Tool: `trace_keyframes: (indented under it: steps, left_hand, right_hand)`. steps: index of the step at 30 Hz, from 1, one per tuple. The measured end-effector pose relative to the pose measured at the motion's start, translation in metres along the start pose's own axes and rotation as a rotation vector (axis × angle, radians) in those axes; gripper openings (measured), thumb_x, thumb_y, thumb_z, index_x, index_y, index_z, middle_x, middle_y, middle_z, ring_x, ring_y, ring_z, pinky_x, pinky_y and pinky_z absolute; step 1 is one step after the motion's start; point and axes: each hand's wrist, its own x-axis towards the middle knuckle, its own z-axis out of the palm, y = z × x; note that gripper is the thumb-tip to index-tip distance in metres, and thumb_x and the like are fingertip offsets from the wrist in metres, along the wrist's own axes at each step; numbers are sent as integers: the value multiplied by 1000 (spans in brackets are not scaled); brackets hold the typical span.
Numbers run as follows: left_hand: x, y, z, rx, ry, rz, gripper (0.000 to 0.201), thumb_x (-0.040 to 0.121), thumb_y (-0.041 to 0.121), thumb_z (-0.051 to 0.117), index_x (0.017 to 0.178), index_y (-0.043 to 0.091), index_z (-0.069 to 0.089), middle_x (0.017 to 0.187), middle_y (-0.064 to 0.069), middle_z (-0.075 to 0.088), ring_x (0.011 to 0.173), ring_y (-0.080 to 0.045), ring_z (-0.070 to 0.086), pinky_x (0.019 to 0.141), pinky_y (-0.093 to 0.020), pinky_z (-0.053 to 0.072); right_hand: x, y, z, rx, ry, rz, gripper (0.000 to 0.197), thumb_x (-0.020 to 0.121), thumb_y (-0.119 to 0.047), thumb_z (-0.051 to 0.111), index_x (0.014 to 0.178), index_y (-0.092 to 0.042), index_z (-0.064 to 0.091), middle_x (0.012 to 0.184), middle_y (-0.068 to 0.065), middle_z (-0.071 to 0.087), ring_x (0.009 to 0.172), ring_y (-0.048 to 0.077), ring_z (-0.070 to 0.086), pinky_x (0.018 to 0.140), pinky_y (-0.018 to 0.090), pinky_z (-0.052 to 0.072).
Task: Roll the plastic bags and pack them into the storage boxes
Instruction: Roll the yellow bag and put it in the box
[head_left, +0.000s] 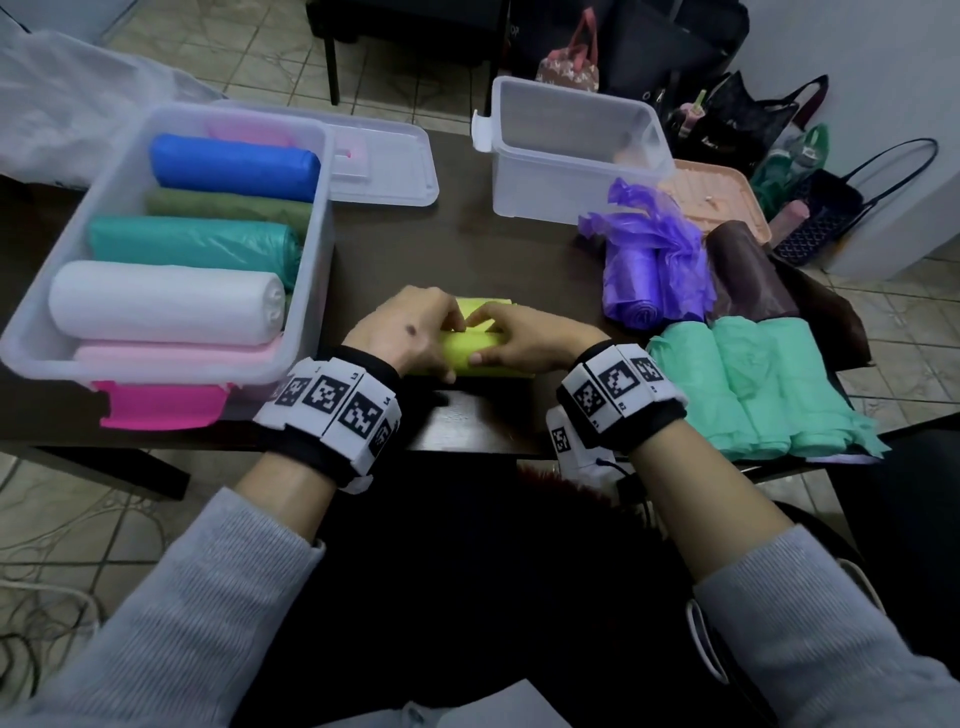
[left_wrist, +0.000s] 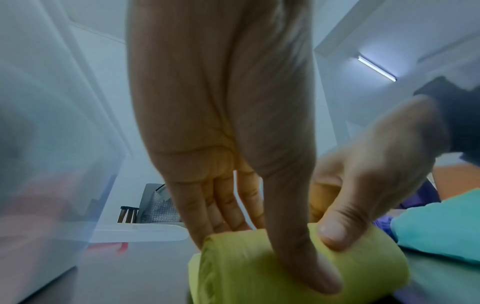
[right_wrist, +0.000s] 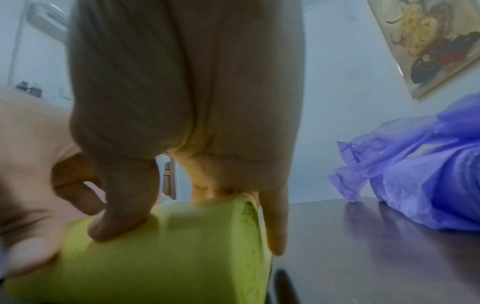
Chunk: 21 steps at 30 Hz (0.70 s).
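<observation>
Yellow-green bag roll lies on the dark table, just right of the filled storage box, at the near edge. Long axis runs left-right, crosswise to both forearms. A flat unrolled tail shows just beyond the roll, on its far side, so the roll has to travel away from the body to finish.

Left hand: over the roll's left part, fingers curved down across the top to its far side, thumb on the near face. Left wrist view shows the thumb pressed along the roll and the fingers behind it. It holds the roll.

Right hand: over the roll's right part, same posture; thumb tip presses the near face, fingers over the top, little finger down past the end face in the right wrist view. It holds the roll too.

Both hands sit equally near; neither leads.

Judgement: rolling step nearly done. Filled box, left of the roll, holds blue, green, teal, white and pink rolls; empty storage box stands beyond the roll, to its right. Purple bags and mint bags wait right of the roll.
</observation>
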Motion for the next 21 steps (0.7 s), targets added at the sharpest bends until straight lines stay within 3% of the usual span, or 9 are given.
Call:
trace_keyframes:
  steps: [2, 4, 7, 11, 13, 15, 18, 21]
  left_hand:
    - [2, 0, 2, 23, 9, 5, 59, 67, 19, 82, 122, 19, 60, 122, -6, 61, 111, -23, 57, 91, -30, 45]
    - [3, 2, 2, 34, 5, 10, 48, 76, 20, 74, 121, 17, 59, 120, -9, 61, 110, -26, 57, 88, -30, 45]
    - [3, 6, 0, 43, -17, 1, 38, 84, 23, 62, 120, 12, 59, 116, -14, 61, 101, -28, 57, 77, -28, 41]
    - [6, 4, 1, 25, -34, -28, 40, 89, 18, 55, 129, 14, 52, 122, -14, 59, 109, -29, 55, 80, -28, 39]
    - [8, 0, 3, -15, -11, -43, 44, 89, 20, 57, 130, 9, 45, 125, -15, 56, 112, -31, 54, 87, -31, 42]
    - [6, -3, 3, -75, 23, -50, 50, 87, 22, 62, 131, 10, 42, 128, -15, 54, 116, -32, 52, 95, -36, 42]
    - [3, -9, 6, -78, 92, 19, 52, 79, 25, 73, 128, 16, 55, 128, -13, 51, 121, -28, 46, 101, -36, 39]
    - [-2, -14, 11, -129, 141, 51, 50, 77, 23, 74, 124, 17, 59, 123, -12, 56, 116, -28, 51, 96, -34, 42]
  right_hand:
    - [1, 3, 4, 16, 147, -35, 54, 82, -33, 70, 127, -16, 45, 127, 8, 52, 120, 24, 45, 100, 33, 37]
    - [2, 5, 11, -65, 321, -108, 43, 78, -31, 72, 113, -17, 53, 117, 6, 53, 115, 25, 46, 99, 41, 38]
    - [-3, 2, 22, -117, 420, -212, 28, 83, -26, 65, 107, -13, 57, 109, 8, 53, 106, 27, 48, 94, 38, 40]
    - [-9, 4, 30, -146, 395, -220, 57, 69, -32, 78, 116, -13, 51, 116, 6, 50, 107, 23, 45, 90, 38, 43]
    - [-6, 4, 28, -139, 403, -206, 53, 72, -26, 77, 117, -13, 52, 118, 6, 51, 109, 24, 46, 91, 41, 43]
    - [-3, 4, 25, -98, 388, -204, 49, 75, -25, 75, 118, -13, 54, 118, 7, 55, 111, 26, 49, 95, 37, 41]
    - [-2, 7, 21, -18, 337, -172, 47, 79, -26, 72, 121, -13, 57, 121, 7, 60, 112, 23, 53, 87, 22, 35]
    - [0, 9, 16, -11, 279, -151, 47, 82, -29, 70, 124, -14, 56, 125, 5, 60, 114, 21, 54, 83, 18, 32]
